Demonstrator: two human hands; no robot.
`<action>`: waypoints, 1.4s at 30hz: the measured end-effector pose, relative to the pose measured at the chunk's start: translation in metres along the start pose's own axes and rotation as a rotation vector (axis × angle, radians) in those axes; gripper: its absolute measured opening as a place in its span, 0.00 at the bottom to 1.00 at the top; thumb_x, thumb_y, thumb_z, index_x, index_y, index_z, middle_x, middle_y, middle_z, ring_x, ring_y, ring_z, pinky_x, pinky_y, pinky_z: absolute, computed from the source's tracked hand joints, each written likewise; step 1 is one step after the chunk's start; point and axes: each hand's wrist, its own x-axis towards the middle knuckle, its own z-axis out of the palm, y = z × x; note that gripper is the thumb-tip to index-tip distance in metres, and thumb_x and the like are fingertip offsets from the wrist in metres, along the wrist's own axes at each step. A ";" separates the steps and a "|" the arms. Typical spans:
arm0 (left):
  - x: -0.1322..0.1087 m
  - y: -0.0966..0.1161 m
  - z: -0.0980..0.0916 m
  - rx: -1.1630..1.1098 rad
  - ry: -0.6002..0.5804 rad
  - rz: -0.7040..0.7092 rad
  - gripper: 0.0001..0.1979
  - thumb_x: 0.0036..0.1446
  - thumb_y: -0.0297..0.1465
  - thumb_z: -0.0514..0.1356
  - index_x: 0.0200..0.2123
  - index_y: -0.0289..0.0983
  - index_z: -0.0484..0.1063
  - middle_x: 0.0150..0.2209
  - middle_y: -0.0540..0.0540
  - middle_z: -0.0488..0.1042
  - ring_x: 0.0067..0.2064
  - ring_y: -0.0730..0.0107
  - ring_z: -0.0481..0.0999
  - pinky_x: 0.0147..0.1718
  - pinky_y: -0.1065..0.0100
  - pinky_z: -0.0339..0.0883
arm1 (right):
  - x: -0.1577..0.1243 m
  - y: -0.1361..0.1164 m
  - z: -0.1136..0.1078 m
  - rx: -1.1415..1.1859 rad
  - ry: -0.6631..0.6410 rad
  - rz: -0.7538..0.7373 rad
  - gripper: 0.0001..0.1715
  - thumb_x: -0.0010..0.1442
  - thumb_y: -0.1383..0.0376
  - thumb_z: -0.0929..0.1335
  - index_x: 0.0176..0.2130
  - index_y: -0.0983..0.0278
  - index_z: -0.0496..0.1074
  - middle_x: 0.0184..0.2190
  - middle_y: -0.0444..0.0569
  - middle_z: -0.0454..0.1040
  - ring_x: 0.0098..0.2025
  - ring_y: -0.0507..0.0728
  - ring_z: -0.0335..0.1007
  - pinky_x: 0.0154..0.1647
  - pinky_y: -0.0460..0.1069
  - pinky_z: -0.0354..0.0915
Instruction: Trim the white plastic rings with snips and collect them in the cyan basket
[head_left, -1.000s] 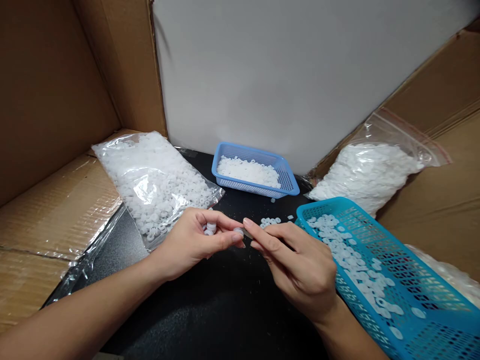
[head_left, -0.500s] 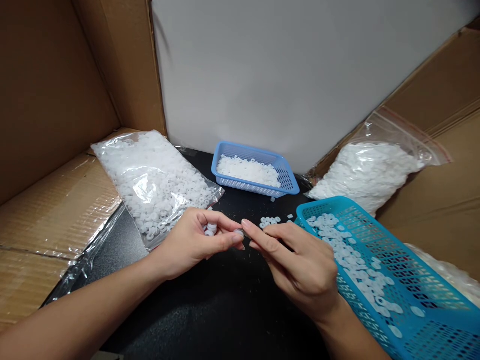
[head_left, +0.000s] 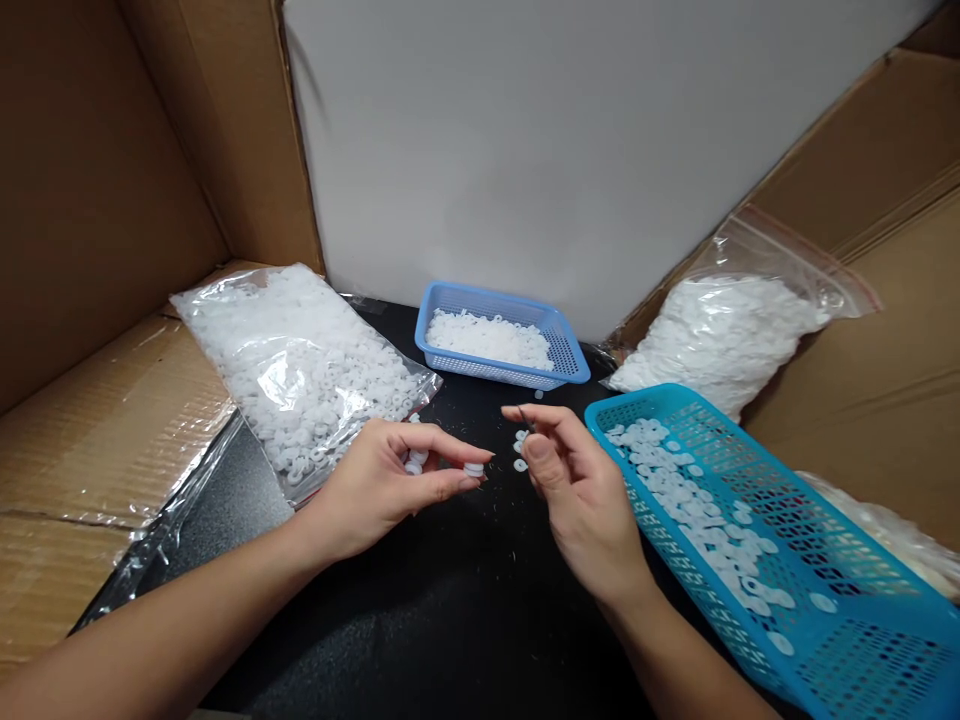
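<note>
My left hand (head_left: 390, 485) pinches a small white plastic ring (head_left: 473, 468) between thumb and forefinger, and a couple more rings (head_left: 415, 462) rest in its curled fingers. My right hand (head_left: 574, 480) is just to the right of it, raised a little, with thumb and forefinger pinched on a thin dark tool (head_left: 526, 419). Several loose white rings (head_left: 519, 449) lie on the black table (head_left: 420, 620) between the hands. At my right, a teal basket (head_left: 862, 640) holds several of the same rings.
A small blue basket (head_left: 571, 350) of white bits stands at the back. A clear bag of rings (head_left: 300, 365) lies at the left, another bag (head_left: 727, 335) at the right. Cardboard walls (head_left: 90, 200) and a white board (head_left: 562, 150) enclose the table.
My right hand has pulled away from the left hand, moving up and to the right with its tool. The left hand keeps its pinch on the ring. The camera has tipped slightly.
</note>
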 end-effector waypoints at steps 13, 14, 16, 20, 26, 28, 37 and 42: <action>0.000 -0.004 0.001 -0.082 -0.028 0.002 0.16 0.57 0.33 0.69 0.48 0.37 0.84 0.31 0.46 0.79 0.23 0.79 0.62 0.22 0.74 0.55 | -0.004 0.001 0.017 0.422 -0.174 0.243 0.19 0.55 0.54 0.77 0.33 0.66 0.73 0.26 0.42 0.68 0.27 0.47 0.62 0.27 0.41 0.63; 0.000 -0.004 0.001 -0.116 -0.039 -0.032 0.18 0.59 0.35 0.68 0.52 0.38 0.82 0.29 0.47 0.78 0.22 0.80 0.61 0.21 0.74 0.54 | -0.004 0.001 0.017 0.412 -0.161 0.220 0.17 0.56 0.55 0.76 0.34 0.66 0.74 0.26 0.43 0.69 0.27 0.48 0.63 0.28 0.42 0.64; 0.000 -0.006 0.000 -0.158 -0.061 -0.088 0.19 0.61 0.38 0.66 0.53 0.37 0.81 0.23 0.51 0.72 0.20 0.81 0.59 0.20 0.75 0.51 | -0.004 0.000 0.016 0.386 -0.115 0.173 0.13 0.57 0.58 0.76 0.35 0.65 0.76 0.28 0.43 0.70 0.29 0.48 0.66 0.30 0.42 0.65; 0.002 -0.009 0.000 -0.130 -0.074 -0.131 0.15 0.55 0.39 0.70 0.41 0.34 0.85 0.18 0.54 0.64 0.20 0.81 0.58 0.19 0.76 0.49 | -0.005 -0.003 0.015 0.295 -0.036 0.070 0.08 0.58 0.62 0.76 0.33 0.63 0.77 0.29 0.45 0.71 0.29 0.49 0.67 0.27 0.42 0.64; 0.004 -0.008 0.001 -0.106 0.004 -0.068 0.10 0.51 0.34 0.72 0.37 0.36 0.85 0.24 0.51 0.72 0.20 0.82 0.61 0.18 0.77 0.54 | -0.007 -0.004 0.017 0.373 -0.043 0.070 0.06 0.59 0.65 0.75 0.34 0.62 0.74 0.31 0.44 0.74 0.34 0.49 0.73 0.33 0.42 0.70; 0.004 -0.007 0.001 -0.100 0.016 -0.052 0.09 0.50 0.33 0.73 0.36 0.36 0.85 0.25 0.51 0.74 0.21 0.82 0.63 0.18 0.77 0.55 | -0.007 -0.004 0.017 0.395 -0.033 0.096 0.08 0.59 0.63 0.76 0.35 0.62 0.74 0.32 0.44 0.75 0.34 0.50 0.74 0.35 0.42 0.72; 0.003 -0.009 0.001 -0.159 -0.016 -0.076 0.08 0.53 0.32 0.72 0.36 0.36 0.84 0.26 0.49 0.77 0.20 0.83 0.62 0.18 0.79 0.56 | -0.007 -0.002 0.017 0.436 -0.014 0.147 0.12 0.61 0.58 0.75 0.35 0.63 0.73 0.30 0.44 0.76 0.32 0.49 0.74 0.34 0.42 0.69; 0.008 -0.001 -0.005 -0.439 0.058 -0.075 0.09 0.63 0.34 0.63 0.32 0.35 0.73 0.24 0.50 0.76 0.16 0.84 0.56 0.15 0.80 0.51 | 0.000 0.013 0.014 0.233 -0.061 0.248 0.30 0.69 0.46 0.65 0.25 0.64 0.66 0.17 0.41 0.62 0.20 0.48 0.58 0.23 0.44 0.56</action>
